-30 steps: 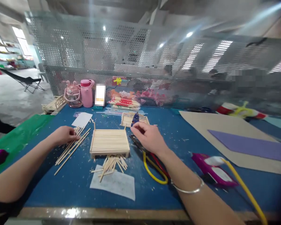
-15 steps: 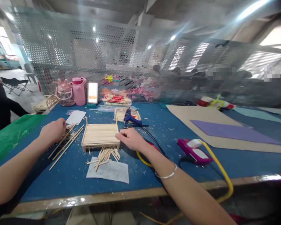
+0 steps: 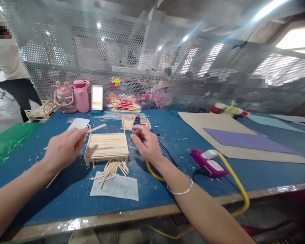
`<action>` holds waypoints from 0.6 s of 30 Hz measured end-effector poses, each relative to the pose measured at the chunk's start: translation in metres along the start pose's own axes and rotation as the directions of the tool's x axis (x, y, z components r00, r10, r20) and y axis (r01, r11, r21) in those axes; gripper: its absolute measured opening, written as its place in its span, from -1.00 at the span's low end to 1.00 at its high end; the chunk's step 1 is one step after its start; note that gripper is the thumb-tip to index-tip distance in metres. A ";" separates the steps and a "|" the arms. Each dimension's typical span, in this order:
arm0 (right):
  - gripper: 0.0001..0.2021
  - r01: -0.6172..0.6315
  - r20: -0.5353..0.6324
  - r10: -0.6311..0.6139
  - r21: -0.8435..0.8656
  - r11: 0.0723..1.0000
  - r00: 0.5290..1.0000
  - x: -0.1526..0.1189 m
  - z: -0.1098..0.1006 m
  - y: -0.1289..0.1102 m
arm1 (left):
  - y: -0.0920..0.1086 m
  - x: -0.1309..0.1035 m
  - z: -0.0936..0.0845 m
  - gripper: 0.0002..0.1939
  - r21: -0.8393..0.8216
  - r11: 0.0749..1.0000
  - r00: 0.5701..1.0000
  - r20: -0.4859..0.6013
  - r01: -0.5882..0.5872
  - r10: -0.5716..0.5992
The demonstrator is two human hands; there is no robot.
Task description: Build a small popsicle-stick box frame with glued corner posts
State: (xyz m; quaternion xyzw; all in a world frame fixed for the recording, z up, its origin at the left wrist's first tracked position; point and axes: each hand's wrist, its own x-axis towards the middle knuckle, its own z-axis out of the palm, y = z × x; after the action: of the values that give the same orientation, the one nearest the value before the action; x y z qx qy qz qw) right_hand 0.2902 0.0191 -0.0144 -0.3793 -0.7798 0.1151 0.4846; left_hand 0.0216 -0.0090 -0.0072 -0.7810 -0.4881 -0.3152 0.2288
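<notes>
My left hand point(image 3: 64, 149) pinches a short wooden stick point(image 3: 98, 128), held out over the back left corner of a small bed-like frame point(image 3: 108, 147) built of wooden sticks. My right hand point(image 3: 147, 142) hovers to the right of that frame, fingers loosely curled with thumb and forefinger apart. Just behind the right fingers is a blue glue gun point(image 3: 137, 119), partly covered by them. In front of the frame, short cut sticks point(image 3: 114, 167) lie in a loose heap, partly on a white paper sheet point(image 3: 119, 189). Longer sticks beneath my left hand are mostly hidden.
Further back are a pink bottle point(image 3: 81, 96), a clear pink-lidded jug point(image 3: 65, 98) and bundled sticks point(image 3: 124, 105). A magenta device point(image 3: 209, 164) with a yellow cable sits at right, near a purple sheet point(image 3: 244, 140). A person point(image 3: 11, 67) stands far left.
My left hand has risen and moved right from the long sticks, now with a short stick in it. My right hand has left the frame's corner and moved up towards the glue gun.
</notes>
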 end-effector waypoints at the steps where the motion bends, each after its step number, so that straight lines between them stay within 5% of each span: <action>1: -0.70 0.075 0.029 -0.075 -0.006 0.997 0.997 0.000 0.000 -0.003 | 0.007 -0.001 0.000 -0.71 0.029 0.996 0.996 0.007 -0.086 0.086; 4: -0.77 0.274 0.156 -0.261 -0.066 0.959 0.952 -0.001 0.000 -0.010 | 0.022 -0.002 0.000 -0.74 0.062 0.956 0.958 0.034 -0.288 0.286; 6: -0.78 0.337 0.219 -0.310 -0.100 0.936 0.925 -0.002 0.000 -0.011 | 0.026 -0.003 0.001 -0.75 0.060 0.945 0.946 0.049 -0.322 0.319; 13: -0.81 0.317 0.270 -0.282 -0.094 0.944 0.921 -0.007 0.004 -0.015 | 0.031 -0.006 0.011 -0.75 0.034 0.923 0.922 0.082 -0.383 0.379; 18: -0.80 0.291 0.273 -0.233 -0.197 0.936 0.933 0.012 -0.009 -0.006 | 0.014 0.022 -0.002 -0.80 0.039 0.936 0.936 0.068 -0.349 0.346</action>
State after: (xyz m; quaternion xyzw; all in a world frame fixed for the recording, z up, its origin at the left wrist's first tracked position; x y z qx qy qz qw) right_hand 0.2920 0.0220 0.0009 -0.3084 -0.8855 0.0022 0.3474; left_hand 0.0408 -0.0023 0.0096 -0.8582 -0.3567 -0.2339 0.2856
